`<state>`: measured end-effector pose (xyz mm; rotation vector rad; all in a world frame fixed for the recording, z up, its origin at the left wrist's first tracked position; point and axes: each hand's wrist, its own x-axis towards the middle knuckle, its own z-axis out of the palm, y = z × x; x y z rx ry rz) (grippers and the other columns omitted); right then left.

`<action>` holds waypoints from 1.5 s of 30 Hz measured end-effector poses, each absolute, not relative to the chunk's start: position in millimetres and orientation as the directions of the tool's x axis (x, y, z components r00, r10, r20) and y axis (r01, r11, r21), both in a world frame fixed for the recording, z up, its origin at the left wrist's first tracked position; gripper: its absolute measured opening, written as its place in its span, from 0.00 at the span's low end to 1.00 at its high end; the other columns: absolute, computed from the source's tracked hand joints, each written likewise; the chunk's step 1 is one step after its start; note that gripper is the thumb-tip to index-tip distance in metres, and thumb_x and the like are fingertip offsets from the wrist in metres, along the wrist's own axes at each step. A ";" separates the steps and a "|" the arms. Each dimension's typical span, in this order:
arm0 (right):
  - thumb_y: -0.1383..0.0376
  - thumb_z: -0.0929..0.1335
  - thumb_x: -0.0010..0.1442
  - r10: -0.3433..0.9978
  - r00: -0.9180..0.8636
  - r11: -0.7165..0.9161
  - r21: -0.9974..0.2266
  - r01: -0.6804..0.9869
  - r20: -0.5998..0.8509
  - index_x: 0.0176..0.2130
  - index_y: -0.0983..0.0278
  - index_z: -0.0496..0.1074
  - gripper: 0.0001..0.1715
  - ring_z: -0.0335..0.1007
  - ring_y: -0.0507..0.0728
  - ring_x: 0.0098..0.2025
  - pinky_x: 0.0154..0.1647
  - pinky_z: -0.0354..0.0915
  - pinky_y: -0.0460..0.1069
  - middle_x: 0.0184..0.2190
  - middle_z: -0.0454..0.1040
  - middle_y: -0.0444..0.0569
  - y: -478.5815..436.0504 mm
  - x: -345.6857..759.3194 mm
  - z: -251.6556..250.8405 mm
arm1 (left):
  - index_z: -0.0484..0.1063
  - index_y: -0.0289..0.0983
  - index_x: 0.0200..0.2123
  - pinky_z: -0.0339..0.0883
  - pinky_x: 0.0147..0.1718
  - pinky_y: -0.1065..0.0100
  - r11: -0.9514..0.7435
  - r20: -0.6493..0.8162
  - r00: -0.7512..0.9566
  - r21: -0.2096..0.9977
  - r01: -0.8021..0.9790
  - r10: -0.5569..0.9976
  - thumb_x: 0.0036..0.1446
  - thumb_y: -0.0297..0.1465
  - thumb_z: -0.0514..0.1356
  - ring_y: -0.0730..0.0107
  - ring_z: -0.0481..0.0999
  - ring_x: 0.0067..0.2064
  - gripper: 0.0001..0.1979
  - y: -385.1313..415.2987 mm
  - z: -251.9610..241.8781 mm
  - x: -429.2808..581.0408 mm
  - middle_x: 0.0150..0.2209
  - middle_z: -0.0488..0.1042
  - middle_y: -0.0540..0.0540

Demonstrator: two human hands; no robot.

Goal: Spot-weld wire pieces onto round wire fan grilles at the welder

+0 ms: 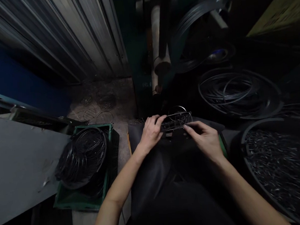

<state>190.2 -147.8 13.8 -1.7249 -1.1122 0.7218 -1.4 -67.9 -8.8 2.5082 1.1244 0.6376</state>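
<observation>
A small frame of thin metal wire (177,120) is held level above my lap, close to the machine's lower end. My left hand (153,130) grips its left end, fingers over the top bar. At its right end my right hand (203,136) is closed, thumb and finger at the lower wire. A round wire ring (177,109) shows just behind the frame; whether it is joined to the frame I cannot tell. Dark cloth (168,174) covers my lap below both hands.
A machine with a metal cylinder (162,60) stands ahead. Left, a green crate (83,202) bears a dark basin (74,184) of wire rings. Right are a tub (275,105) of coiled wire and a tub (244,137) of small metal pieces. A grey board (18,166) lies far left.
</observation>
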 end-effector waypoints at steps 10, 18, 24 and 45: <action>0.53 0.67 0.56 0.909 0.396 -0.059 -0.900 0.432 0.130 0.32 0.63 0.74 0.16 0.71 0.54 0.30 0.32 0.64 0.46 0.29 0.76 0.45 -99.7 151.0 11.1 | 0.57 0.38 0.57 0.57 0.58 0.51 -0.635 0.344 0.537 0.324 0.702 0.770 0.49 0.19 0.54 0.59 0.65 0.54 0.30 -56.8 2.9 -0.7 0.51 0.64 0.41; 0.53 0.67 0.56 0.890 0.419 -0.043 -0.881 0.472 0.182 0.32 0.63 0.74 0.17 0.68 0.52 0.26 0.29 0.62 0.46 0.26 0.75 0.45 -92.0 139.4 7.0 | 0.58 0.38 0.56 0.58 0.59 0.51 -0.631 0.420 0.498 0.283 0.723 0.759 0.51 0.19 0.54 0.61 0.67 0.53 0.29 -47.0 0.9 -6.3 0.50 0.65 0.42; 0.54 0.66 0.57 0.880 0.415 -0.009 -0.866 0.500 0.230 0.32 0.64 0.74 0.16 0.69 0.52 0.27 0.30 0.63 0.46 0.27 0.75 0.45 -85.7 138.5 2.5 | 0.58 0.38 0.56 0.59 0.58 0.51 -0.639 0.465 0.481 0.281 0.716 0.743 0.50 0.19 0.55 0.61 0.68 0.52 0.28 -42.2 -1.3 -6.2 0.49 0.66 0.42; 0.59 0.65 0.61 0.808 0.278 0.235 -0.717 0.656 0.519 0.33 0.64 0.72 0.12 0.70 0.53 0.31 0.34 0.65 0.47 0.29 0.74 0.47 -51.0 141.9 -5.9 | 0.60 0.37 0.55 0.57 0.60 0.50 -0.650 0.536 0.452 0.263 0.713 0.713 0.54 0.22 0.54 0.63 0.68 0.53 0.25 -11.5 -17.2 -3.1 0.50 0.66 0.41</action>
